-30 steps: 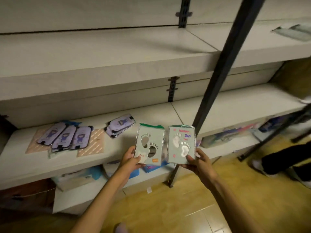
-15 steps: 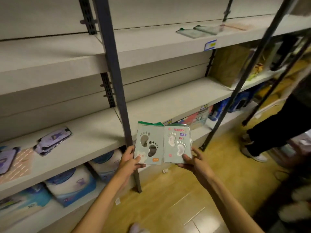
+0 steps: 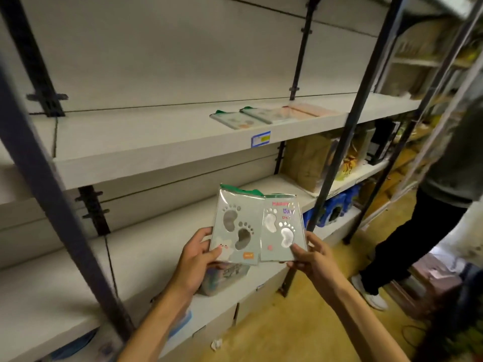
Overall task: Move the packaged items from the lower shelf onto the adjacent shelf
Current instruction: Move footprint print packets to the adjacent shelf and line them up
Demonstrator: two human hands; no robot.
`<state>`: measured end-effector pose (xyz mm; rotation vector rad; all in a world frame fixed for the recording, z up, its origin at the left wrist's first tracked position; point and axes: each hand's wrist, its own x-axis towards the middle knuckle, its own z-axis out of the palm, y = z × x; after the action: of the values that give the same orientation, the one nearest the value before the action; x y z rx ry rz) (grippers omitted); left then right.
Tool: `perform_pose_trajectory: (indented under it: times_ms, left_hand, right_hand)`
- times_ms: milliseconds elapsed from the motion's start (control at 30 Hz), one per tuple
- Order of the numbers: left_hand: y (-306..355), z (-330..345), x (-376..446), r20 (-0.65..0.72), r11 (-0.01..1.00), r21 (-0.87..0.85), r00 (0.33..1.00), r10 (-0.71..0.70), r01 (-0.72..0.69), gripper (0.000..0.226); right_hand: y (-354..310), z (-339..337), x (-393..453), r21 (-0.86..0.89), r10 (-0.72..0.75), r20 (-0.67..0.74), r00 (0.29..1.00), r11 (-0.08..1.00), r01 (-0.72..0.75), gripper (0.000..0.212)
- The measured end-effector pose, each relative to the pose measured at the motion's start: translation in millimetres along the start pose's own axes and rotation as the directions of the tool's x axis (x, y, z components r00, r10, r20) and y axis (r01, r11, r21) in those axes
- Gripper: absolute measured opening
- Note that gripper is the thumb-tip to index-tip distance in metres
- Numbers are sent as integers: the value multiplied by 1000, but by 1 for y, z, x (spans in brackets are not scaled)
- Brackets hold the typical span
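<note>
Both footprint packets [image 3: 257,231] raised higher, gripped by left hand [image 3: 198,257], right hand [image 3: 311,259]

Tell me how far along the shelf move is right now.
Done: a few flat packets already lie on the upper shelf of the adjacent bay. In hand: the left hand grips one footprint packet, the right hand the other footprint packet, both held in front of the shelves, not yet placed. Left: setting these two down; whether more remain on the lower shelf is out of view.

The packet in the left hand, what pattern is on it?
Two grey footprints on pale green packet, seen in the head view.
</note>
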<state>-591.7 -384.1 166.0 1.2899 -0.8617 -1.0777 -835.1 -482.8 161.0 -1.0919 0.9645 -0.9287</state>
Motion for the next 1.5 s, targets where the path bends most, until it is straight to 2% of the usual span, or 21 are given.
perform_pose_trajectory:
  times_ms: [133, 300, 467, 667, 800, 933, 1067, 1167, 1267, 1433, 1500]
  left_hand:
    - [38, 31, 37, -6, 994, 12, 994, 107, -107, 29]
    - [91, 55, 85, -139, 978, -88, 974, 178, -192, 27]
    - [150, 64, 120, -239, 976, -131, 961, 137, -172, 22]
    - [198, 70, 186, -358, 989, -13, 924, 133, -147, 24]
    - [212, 77, 218, -399, 993, -10, 911, 104, -118, 15]
    - [213, 84, 242, -472, 984, 177, 877, 93, -10, 22]
    - [210, 82, 247, -503, 850, 514, 844, 186, 119, 25]
    - [204, 81, 247, -509, 642, 719, 830, 226, 267, 38]
    - [197, 83, 249, -499, 441, 820, 833, 241, 364, 48]
    - [197, 86, 250, -483, 390, 842, 842, 240, 372, 51]
    - [198, 88, 249, -475, 370, 851, 847, 239, 373, 51]
  right_hand:
    - [-59, -17, 45, -47, -64, 64, 996, 997, 67, 31]
    - [-124, -24, 100, -69, -137, 125, 983, 987, 146, 32]
    - [-179, -11, 149, -59, -237, 192, 952, 966, 252, 34]
    - [-235, 9, 212, -57, -268, 228, 936, 956, 288, 21]
    - [-258, 18, 263, -76, -238, 228, 944, 962, 261, 27]
    - [-271, 22, 297, -137, -180, 262, 948, 966, 221, 28]
    - [-276, 21, 320, -199, -150, 308, 940, 956, 218, 30]
    - [-274, 21, 331, -234, -145, 323, 935, 945, 228, 32]
    - [-274, 24, 336, -246, -140, 339, 930, 941, 231, 29]
    - [-274, 34, 329, -280, -119, 404, 907, 928, 247, 10]
    - [-273, 39, 326, -289, -110, 434, 894, 923, 254, 10]
